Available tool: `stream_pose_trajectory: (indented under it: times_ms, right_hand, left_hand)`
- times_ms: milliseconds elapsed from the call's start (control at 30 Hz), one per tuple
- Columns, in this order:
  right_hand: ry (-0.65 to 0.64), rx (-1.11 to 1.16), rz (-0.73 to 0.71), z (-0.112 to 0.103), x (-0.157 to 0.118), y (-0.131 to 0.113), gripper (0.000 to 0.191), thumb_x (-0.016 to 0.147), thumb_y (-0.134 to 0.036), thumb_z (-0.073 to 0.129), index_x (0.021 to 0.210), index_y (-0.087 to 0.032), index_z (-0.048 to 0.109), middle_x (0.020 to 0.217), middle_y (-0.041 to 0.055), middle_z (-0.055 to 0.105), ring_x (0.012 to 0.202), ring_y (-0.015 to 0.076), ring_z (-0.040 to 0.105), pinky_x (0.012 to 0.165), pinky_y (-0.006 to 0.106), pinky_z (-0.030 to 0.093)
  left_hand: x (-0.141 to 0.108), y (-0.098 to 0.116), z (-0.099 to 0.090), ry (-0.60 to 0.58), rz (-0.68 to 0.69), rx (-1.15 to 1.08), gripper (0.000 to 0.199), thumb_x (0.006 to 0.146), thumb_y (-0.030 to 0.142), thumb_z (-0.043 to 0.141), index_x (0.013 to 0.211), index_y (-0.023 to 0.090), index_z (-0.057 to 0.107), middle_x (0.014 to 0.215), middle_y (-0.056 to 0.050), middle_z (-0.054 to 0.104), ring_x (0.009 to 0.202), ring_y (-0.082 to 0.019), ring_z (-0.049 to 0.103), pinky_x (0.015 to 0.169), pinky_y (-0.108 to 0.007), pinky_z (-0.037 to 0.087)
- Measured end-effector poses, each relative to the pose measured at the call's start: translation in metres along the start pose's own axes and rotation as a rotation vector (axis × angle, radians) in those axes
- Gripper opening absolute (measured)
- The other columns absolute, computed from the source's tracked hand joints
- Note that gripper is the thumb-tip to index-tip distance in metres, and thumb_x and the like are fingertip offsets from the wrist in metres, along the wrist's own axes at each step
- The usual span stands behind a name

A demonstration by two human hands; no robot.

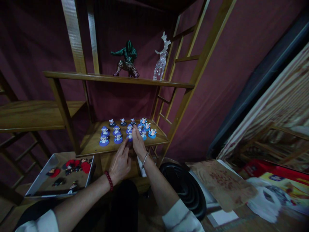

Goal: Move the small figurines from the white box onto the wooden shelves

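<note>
My left hand is at the shelf's front edge, index finger stretched toward a purple-based figurine, its other fingers partly curled. I cannot tell whether the fingertip touches it. My right hand is held edgewise, fingers straight and together, among the figurines and partly hiding some. It stands between that figurine and a blue-based figurine. Farther left, more purple-based figurines, such as the front one, stand in rows. Small dark-and-white figurines line the back, and pink-and-blue figurines stand at the right.
A wooden shelf carries the figurines. Above, another shelf holds a green crouching statue and a clear deer. Lower left is an open box with red-and-black figurines. A black stool and cardboard lie right.
</note>
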State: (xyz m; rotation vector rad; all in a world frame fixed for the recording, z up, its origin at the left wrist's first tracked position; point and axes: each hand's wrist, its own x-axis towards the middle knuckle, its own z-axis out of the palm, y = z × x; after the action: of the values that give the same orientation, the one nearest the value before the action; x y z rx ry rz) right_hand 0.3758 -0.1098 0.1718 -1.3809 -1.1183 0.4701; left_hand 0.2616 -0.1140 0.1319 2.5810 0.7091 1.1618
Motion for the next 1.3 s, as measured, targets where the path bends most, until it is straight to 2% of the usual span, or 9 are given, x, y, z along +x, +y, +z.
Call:
stream_pose_trajectory:
  times_ms: [167,567,733,867,933,1067,1167,1300]
  right_hand:
    - [-0.027,0.012,0.006,0.001,0.007,-0.001,0.063,0.083,-0.057,0.022,0.134,-0.02,0.027,0.141,0.001,0.025,0.13,0.0127,0.019,0.108,0.03,0.013]
    - [-0.012,-0.041,0.04,0.002,0.021,0.007,0.061,0.085,-0.054,0.017,0.132,-0.017,0.032,0.139,0.0021,0.029,0.128,0.0125,0.025,0.107,0.029,0.018]
    - [0.025,-0.169,0.022,0.001,0.017,-0.009,0.057,0.087,-0.047,0.02,0.128,-0.012,0.038,0.135,0.0082,0.037,0.126,0.0156,0.031,0.106,0.031,0.021]
    - [0.089,-0.377,-0.117,-0.005,0.023,-0.026,0.046,0.087,-0.034,0.03,0.124,-0.011,0.043,0.125,0.0099,0.048,0.119,0.0164,0.041,0.101,0.031,0.029]
    - [0.042,-0.499,-0.207,-0.009,0.031,-0.031,0.039,0.085,-0.027,0.036,0.119,-0.014,0.049,0.118,0.008,0.055,0.112,0.0157,0.048,0.097,0.029,0.035]
    - [-0.166,-0.729,-0.315,-0.018,0.053,-0.035,0.033,0.079,-0.017,0.044,0.109,-0.018,0.058,0.109,0.0038,0.061,0.103,0.0144,0.054,0.092,0.025,0.039]
    - [-0.295,-0.911,-0.305,-0.023,0.068,-0.037,0.037,0.076,-0.017,0.05,0.112,-0.023,0.057,0.109,0.0018,0.062,0.103,0.0164,0.055,0.092,0.026,0.039]
    - [-0.387,-1.049,-0.293,-0.023,0.081,-0.042,0.039,0.074,-0.02,0.053,0.112,-0.029,0.056,0.108,0.0,0.063,0.102,0.0191,0.055,0.089,0.028,0.041]
  left_hand:
    - [0.005,0.001,0.002,0.0,-0.026,0.002,0.05,0.071,0.004,0.035,0.121,0.006,0.038,0.139,-0.015,0.024,0.13,-0.022,0.021,0.106,-0.038,0.028]
    - [0.01,0.004,0.003,0.013,-0.032,-0.035,0.053,0.07,0.001,0.036,0.123,0.007,0.037,0.139,-0.015,0.026,0.13,-0.023,0.019,0.105,-0.041,0.028]
    - [0.01,0.004,0.001,0.009,-0.028,-0.088,0.058,0.068,0.001,0.038,0.126,0.008,0.034,0.138,-0.015,0.026,0.13,-0.023,0.019,0.105,-0.042,0.029]
    - [0.013,0.006,-0.003,-0.025,-0.045,-0.079,0.056,0.068,0.001,0.037,0.124,0.006,0.036,0.136,-0.017,0.03,0.129,-0.023,0.022,0.104,-0.041,0.03]
    - [0.014,0.007,-0.003,-0.029,-0.049,-0.066,0.053,0.069,0.001,0.036,0.123,0.006,0.038,0.134,-0.017,0.032,0.128,-0.023,0.024,0.103,-0.041,0.031]
    - [0.014,0.006,-0.004,-0.036,-0.042,-0.031,0.053,0.069,0.001,0.036,0.123,0.004,0.037,0.132,-0.018,0.035,0.126,-0.024,0.028,0.101,-0.042,0.034]
    - [0.014,0.005,-0.005,-0.056,-0.025,0.003,0.056,0.068,0.0,0.036,0.124,0.004,0.037,0.131,-0.018,0.036,0.124,-0.025,0.031,0.101,-0.043,0.034]
    - [0.012,0.003,-0.006,-0.111,-0.003,0.05,0.062,0.063,-0.002,0.036,0.125,0.004,0.036,0.13,-0.017,0.039,0.125,-0.024,0.03,0.102,-0.043,0.032]
